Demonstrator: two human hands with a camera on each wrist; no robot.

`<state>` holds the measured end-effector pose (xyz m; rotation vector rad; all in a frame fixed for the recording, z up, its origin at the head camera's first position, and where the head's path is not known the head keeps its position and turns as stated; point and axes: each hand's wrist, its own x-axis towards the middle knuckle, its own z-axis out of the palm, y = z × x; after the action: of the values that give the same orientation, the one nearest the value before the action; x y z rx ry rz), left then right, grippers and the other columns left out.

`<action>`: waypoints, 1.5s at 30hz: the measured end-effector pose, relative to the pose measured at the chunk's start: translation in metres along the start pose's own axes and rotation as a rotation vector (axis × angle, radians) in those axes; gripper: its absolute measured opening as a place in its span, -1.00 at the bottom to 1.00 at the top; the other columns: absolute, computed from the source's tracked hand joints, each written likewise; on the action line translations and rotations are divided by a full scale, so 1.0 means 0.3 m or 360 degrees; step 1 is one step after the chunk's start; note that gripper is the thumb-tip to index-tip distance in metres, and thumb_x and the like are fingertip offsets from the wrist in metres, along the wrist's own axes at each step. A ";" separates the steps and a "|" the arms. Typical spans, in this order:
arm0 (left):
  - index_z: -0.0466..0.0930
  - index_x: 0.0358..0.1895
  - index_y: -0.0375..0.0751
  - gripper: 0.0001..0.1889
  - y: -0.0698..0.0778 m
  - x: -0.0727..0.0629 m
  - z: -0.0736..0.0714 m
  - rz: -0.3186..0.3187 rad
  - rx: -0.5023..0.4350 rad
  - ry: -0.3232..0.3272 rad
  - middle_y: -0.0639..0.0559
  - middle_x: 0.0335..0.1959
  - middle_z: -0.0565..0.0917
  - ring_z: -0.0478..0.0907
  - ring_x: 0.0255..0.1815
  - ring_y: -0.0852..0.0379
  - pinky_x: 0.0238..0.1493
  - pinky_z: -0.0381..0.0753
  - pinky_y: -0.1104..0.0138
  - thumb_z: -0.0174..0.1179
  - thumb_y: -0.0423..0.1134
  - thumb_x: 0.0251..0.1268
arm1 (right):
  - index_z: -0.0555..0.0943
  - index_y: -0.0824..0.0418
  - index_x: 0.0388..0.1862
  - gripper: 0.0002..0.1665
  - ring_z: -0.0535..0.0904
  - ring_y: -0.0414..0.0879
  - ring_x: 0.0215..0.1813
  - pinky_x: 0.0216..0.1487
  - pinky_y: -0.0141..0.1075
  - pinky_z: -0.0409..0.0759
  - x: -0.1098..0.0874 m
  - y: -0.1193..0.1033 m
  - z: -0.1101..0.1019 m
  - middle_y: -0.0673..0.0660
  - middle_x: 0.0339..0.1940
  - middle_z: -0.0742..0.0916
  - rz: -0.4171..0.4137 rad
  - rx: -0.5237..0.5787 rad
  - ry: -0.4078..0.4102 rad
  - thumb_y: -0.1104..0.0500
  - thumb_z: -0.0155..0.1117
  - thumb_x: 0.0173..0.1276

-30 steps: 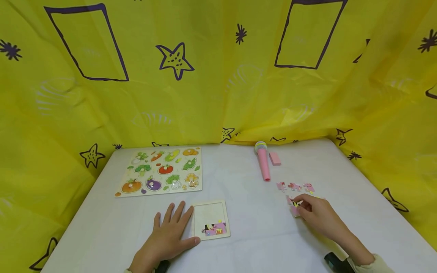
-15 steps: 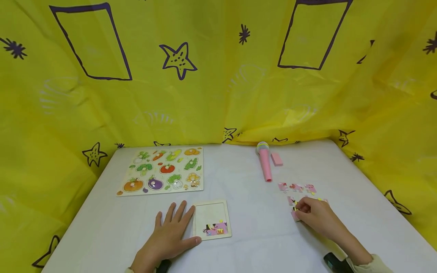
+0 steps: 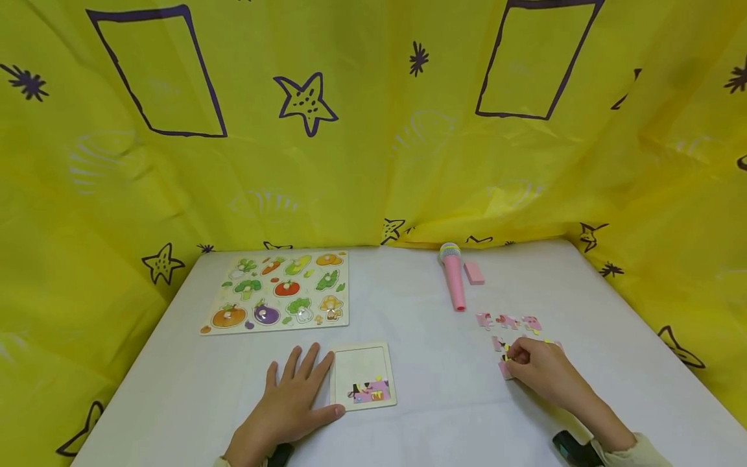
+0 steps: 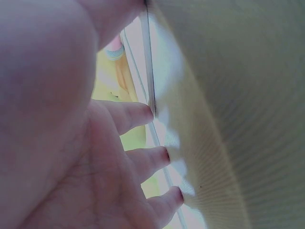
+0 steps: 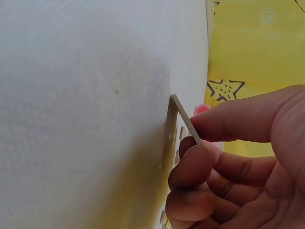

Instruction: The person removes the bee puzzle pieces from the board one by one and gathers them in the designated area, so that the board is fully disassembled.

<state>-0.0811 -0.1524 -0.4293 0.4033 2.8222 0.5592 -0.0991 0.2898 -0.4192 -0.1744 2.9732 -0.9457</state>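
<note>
My left hand [image 3: 290,401] lies with fingers spread on the white cloth, thumb and index fingertip at the left edge of a small square wooden puzzle tray [image 3: 357,364]. Joined pink puzzle pieces [image 3: 373,393] fill the tray's lower right part. At the right, my right hand [image 3: 543,371] pinches a thin puzzle piece [image 5: 186,119] between thumb and fingers. It is tilted, its far edge down close at the cloth. In the head view the fingers partly cover this piece. Several loose pink puzzle pieces [image 3: 508,322] lie in rows around and beyond that hand.
A vegetable peg puzzle board [image 3: 303,297] lies at the back left. Toward the back right are a pink toy microphone [image 3: 453,280] and a small pink block [image 3: 474,273]. A yellow patterned curtain [image 3: 362,162] encloses the table's back and sides.
The right fingertips shift slightly over the same puzzle piece, and the hand stays at the loose pieces. The left hand keeps its place at the tray. The head view has shifted a little.
</note>
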 end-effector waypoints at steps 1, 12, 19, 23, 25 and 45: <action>0.28 0.67 -0.15 0.03 0.000 0.000 0.000 0.0001 0.0000 0.0002 -0.28 0.72 0.12 -0.13 0.71 -0.46 0.48 -0.29 -0.54 0.38 0.37 0.29 | 0.69 0.26 -0.25 -0.91 0.50 -0.13 -0.37 -0.35 -0.32 0.49 0.000 0.001 0.000 -0.05 -0.46 0.65 -0.0011 -0.0008 0.0005 0.28 0.47 0.34; 0.29 0.67 -0.15 0.02 -0.002 -0.001 0.001 -0.0006 -0.0009 0.0009 -0.28 0.72 0.12 -0.12 0.71 -0.46 0.48 -0.30 -0.54 0.39 0.35 0.30 | 0.66 0.20 -0.28 -0.87 0.43 -0.23 -0.40 -0.37 -0.32 0.45 -0.002 0.028 0.008 -0.09 -0.48 0.58 -0.0139 -0.0066 0.0001 0.33 0.48 0.39; 0.28 0.68 -0.17 0.02 -0.006 -0.001 -0.002 0.0018 -0.0019 0.0034 -0.29 0.72 0.12 -0.12 0.71 -0.47 0.47 -0.29 -0.54 0.38 0.35 0.31 | 0.64 0.21 -0.28 -0.85 0.41 -0.24 -0.40 -0.37 -0.32 0.45 0.005 0.030 0.007 -0.09 -0.48 0.56 -0.0209 -0.0077 0.0012 0.34 0.48 0.40; 0.28 0.68 -0.15 0.02 -0.007 0.000 -0.001 0.0004 -0.0013 0.0023 -0.28 0.72 0.12 -0.12 0.71 -0.47 0.47 -0.28 -0.54 0.38 0.37 0.30 | 0.64 0.22 -0.28 -0.87 0.41 -0.22 -0.39 -0.36 -0.31 0.45 0.008 0.030 0.009 -0.08 -0.47 0.55 -0.0175 -0.0090 -0.0013 0.34 0.47 0.42; 0.28 0.68 -0.14 0.03 -0.007 0.000 0.001 -0.0002 -0.0007 0.0019 -0.28 0.72 0.12 -0.12 0.71 -0.47 0.47 -0.28 -0.54 0.38 0.37 0.30 | 0.64 0.22 -0.28 -0.87 0.41 -0.22 -0.39 -0.36 -0.31 0.44 0.009 0.030 0.009 -0.07 -0.47 0.55 -0.0160 -0.0092 -0.0024 0.33 0.46 0.43; 0.29 0.67 -0.15 0.02 -0.003 -0.002 0.008 0.0009 -0.0006 0.0010 -0.28 0.72 0.13 -0.12 0.71 -0.47 0.47 -0.28 -0.54 0.38 0.36 0.29 | 0.64 0.20 -0.25 -0.90 0.41 -0.26 -0.35 -0.31 -0.30 0.47 0.020 -0.041 0.024 -0.13 -0.48 0.55 -0.0324 -0.0113 0.0080 0.30 0.39 0.51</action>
<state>-0.0802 -0.1525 -0.4316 0.4100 2.8266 0.5676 -0.1034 0.2751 -0.4178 -0.4692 3.0827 -0.8732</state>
